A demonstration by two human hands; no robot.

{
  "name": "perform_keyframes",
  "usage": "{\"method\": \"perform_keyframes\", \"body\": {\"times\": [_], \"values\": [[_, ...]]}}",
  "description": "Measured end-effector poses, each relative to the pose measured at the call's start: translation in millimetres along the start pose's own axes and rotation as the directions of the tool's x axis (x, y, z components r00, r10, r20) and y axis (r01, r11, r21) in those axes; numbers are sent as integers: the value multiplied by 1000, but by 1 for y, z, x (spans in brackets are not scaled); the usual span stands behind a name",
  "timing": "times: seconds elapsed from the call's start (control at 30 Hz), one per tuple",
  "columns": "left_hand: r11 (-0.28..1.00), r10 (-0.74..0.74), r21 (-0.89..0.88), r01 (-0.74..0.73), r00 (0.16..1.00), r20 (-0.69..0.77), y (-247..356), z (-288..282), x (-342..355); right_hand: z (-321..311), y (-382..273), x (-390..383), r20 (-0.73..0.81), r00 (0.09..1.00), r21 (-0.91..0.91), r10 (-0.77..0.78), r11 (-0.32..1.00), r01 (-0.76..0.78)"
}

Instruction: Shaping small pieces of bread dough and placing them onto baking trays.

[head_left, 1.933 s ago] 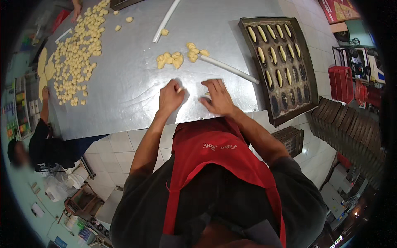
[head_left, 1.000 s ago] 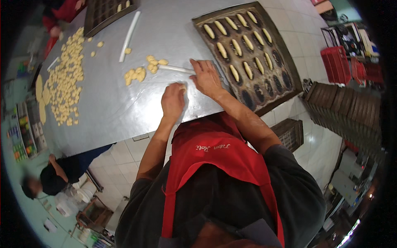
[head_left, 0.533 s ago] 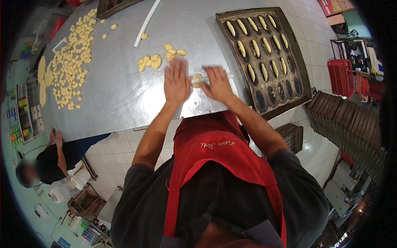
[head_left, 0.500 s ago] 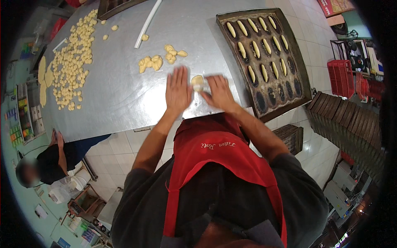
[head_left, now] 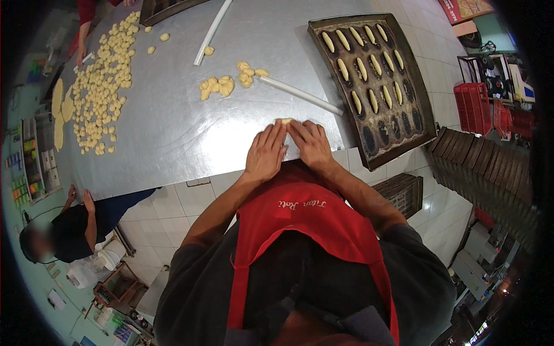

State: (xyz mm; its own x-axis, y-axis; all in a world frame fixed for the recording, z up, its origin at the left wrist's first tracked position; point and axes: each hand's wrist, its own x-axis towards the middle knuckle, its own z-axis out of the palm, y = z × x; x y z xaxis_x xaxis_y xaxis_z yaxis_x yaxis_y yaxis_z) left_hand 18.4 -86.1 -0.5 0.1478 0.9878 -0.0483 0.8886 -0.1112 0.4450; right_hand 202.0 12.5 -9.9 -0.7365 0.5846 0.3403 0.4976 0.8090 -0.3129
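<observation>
At the near edge of the metal table (head_left: 173,135), both my hands meet around a small piece of pale dough (head_left: 285,121). My left hand (head_left: 266,151) has its fingertips on the dough's left end, and my right hand (head_left: 311,141) has its own on the right end. The fingers cover much of the piece. Just beyond them lies a white rod (head_left: 300,95), slanting down to the right. Its upper end is by small dough lumps (head_left: 245,74); another cluster of dough lumps (head_left: 216,87) sits to their left.
To the right, a dark metal tray (head_left: 362,141) holds rows of slim dough sticks (head_left: 358,69). Many dough balls (head_left: 101,95) and flat dough strips (head_left: 59,115) cover the left side. Another white rod (head_left: 213,32) lies farther back. Other people are at the left edge and far left corner.
The flat dough piece between my hands has become a narrow roll under my fingertips. My hands have drawn together and nearer to me. The slanted rod now lies in plain sight beyond them.
</observation>
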Motion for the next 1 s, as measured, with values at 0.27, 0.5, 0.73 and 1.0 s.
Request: {"method": "perform_keyframes", "body": {"times": [0.27,0.5,0.73,1.0], "values": [[940,-87,-340,-16,954,-287,-30,-26,-4,17,-19,90,69,985,255,156,952,-168],[992,-116,-19,125,835,-537,-128,-89,55,21,-51,59,361,907,-32,215,975,-219],[985,-101,79,156,877,-471,-132,-73,119,41,-24,88,101,974,106,201,972,-211],[959,-282,-167,229,826,-488,-106,-54,-11,-31,18,10,93,966,312,240,915,-257]]}}
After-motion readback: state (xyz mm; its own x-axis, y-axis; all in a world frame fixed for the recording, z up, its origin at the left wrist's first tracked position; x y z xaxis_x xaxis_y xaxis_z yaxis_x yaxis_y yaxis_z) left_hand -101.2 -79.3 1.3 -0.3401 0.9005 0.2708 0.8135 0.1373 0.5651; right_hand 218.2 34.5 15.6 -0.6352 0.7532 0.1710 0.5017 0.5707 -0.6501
